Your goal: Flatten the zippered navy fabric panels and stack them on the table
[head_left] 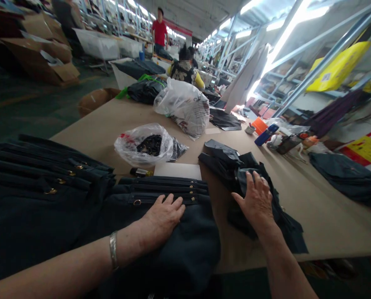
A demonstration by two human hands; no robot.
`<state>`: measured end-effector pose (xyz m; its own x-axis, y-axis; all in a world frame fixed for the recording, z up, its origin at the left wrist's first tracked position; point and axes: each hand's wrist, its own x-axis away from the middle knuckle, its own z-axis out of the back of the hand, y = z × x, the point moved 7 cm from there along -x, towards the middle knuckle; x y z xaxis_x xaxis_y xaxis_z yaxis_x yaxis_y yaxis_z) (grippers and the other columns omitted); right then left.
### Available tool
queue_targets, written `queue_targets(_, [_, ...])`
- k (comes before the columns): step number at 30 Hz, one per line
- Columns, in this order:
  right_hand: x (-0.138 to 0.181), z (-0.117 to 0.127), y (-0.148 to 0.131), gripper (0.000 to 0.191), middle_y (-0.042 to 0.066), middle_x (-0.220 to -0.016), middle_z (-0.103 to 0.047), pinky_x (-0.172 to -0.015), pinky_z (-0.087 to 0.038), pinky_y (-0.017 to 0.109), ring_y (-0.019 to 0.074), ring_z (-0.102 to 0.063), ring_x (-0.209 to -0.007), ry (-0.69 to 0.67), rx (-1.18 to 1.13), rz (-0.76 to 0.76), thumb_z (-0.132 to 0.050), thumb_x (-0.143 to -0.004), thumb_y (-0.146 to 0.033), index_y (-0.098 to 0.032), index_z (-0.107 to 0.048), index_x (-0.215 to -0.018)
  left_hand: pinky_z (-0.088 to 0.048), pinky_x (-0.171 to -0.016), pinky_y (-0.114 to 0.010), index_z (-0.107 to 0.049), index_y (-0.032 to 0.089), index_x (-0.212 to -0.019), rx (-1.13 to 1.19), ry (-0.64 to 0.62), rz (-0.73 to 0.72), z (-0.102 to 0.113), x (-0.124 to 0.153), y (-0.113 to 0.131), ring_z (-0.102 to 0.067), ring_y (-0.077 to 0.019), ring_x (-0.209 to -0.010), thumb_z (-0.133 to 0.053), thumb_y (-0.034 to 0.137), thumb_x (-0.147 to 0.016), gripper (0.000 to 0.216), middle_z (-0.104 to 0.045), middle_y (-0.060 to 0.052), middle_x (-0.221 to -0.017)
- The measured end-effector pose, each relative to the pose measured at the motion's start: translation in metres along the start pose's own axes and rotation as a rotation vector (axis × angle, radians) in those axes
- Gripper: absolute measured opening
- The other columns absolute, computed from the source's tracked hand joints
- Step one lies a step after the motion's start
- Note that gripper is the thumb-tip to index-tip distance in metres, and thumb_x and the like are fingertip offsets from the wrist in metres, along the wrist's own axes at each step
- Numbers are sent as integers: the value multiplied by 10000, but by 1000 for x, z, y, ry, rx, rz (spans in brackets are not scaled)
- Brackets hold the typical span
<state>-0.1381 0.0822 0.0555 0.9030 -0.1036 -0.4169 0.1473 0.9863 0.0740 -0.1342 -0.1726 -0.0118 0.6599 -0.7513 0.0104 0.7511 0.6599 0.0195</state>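
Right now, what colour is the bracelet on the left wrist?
Silver, a plain metal bracelet; the head view shows it best.

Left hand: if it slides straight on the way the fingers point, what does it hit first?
Probably the zipper strips just past the fingertips of the left hand, which lies flat on dark fabric; then the white card.

Garment workshop: stacked dark garments (pixel 48 182), long worktable (pixel 313 207), shelving (pixel 297 70).

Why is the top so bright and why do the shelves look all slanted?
In the head view, the ceiling lights glare white and wash out detail near them; the wide lens bends the shelves so they lean; the dark cloth under the left hand looks nearly black, its folds hard to see; the right hand rests sharp on another dark pile.
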Motion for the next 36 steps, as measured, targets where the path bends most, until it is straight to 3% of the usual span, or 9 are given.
queue_targets(4, [0,-28,41,368,194,-1222,-551,-892,-447,465,339,-501,-1114,-132,-35,-90,-442,-891,-312,-87,-542,-1164,-423,-857,-515,-575,191,-1155,-7,47,30,-2,-8,-3,-491,-345,-1088,-478,214,-840,331,-547,-98,-1242])
queue_targets(7, [2,-35,42,346,175,-1049,-641,-852,-477,419,278,-602,-945,-159,-177,-124,-322,-930,-259,-90,-608,-1027,-419,-867,-516,-565,191,-1178,-16,59,33,-7,-8,-3,-485,-353,-1105,-492,205,-830,356,-539,-100,-1258])
queue_targets(12, [27,-21,-20,332,140,-1108,-645,-944,-465,385,232,-572,-1051,-58,-401,83,-340,-929,-220,-111,-620,-1070,-413,-895,-519,-555,197,-1204,-16,46,47,-6,-5,-3,-484,-345,-1120,-449,188,-853,366,-531,-95,-1277])
queue_targets(16, [66,-26,-72,306,93,-1152,-639,-949,-474,418,242,-545,-1084,-136,-468,223,-408,-897,-186,-161,-613,-1123,-401,-925,-522,-540,187,-1237,-25,31,55,-3,-4,0,-466,-344,-1145,-430,173,-853,400,-510,-98,-1313])
queue_targets(20, [93,-33,-97,313,85,-1185,-622,-955,-461,464,271,-528,-1094,-242,-455,306,-448,-871,-165,-176,-610,-1139,-367,-976,-510,-528,180,-1263,-37,47,59,-2,-2,3,-445,-329,-1175,-412,174,-863,416,-485,-95,-1345])
queue_targets(24, [88,-18,-86,374,101,-1220,-595,-974,-458,436,258,-515,-1124,-311,-563,299,-497,-881,-282,-152,-539,-1229,-363,-979,-504,-528,185,-1263,-30,31,67,-2,0,4,-446,-320,-1172,-397,192,-881,404,-484,-98,-1345])
queue_targets(29, [43,0,-34,346,105,-1170,-604,-972,-448,404,231,-524,-1113,-157,-578,131,-452,-909,-350,-169,-554,-1186,-363,-969,-509,-525,183,-1261,-28,37,71,-3,0,4,-444,-325,-1162,-379,180,-881,406,-478,-98,-1346])
queue_targets(34, [30,-39,-32,625,163,-1224,-581,-942,-453,442,294,-545,-1114,-468,-417,78,-582,-811,-404,-118,-415,-1341,-356,-970,-512,-517,179,-1262,-30,51,72,-5,1,4,-430,-334,-1171,-389,159,-863,420,-482,-92,-1337])
queue_targets(36, [33,-43,-37,613,158,-1220,-587,-918,-462,419,281,-564,-1097,-486,-393,91,-567,-822,-340,-132,-376,-1366,-348,-978,-507,-526,188,-1251,-25,43,78,-5,1,4,-435,-322,-1165,-396,192,-875,398,-485,-92,-1333])
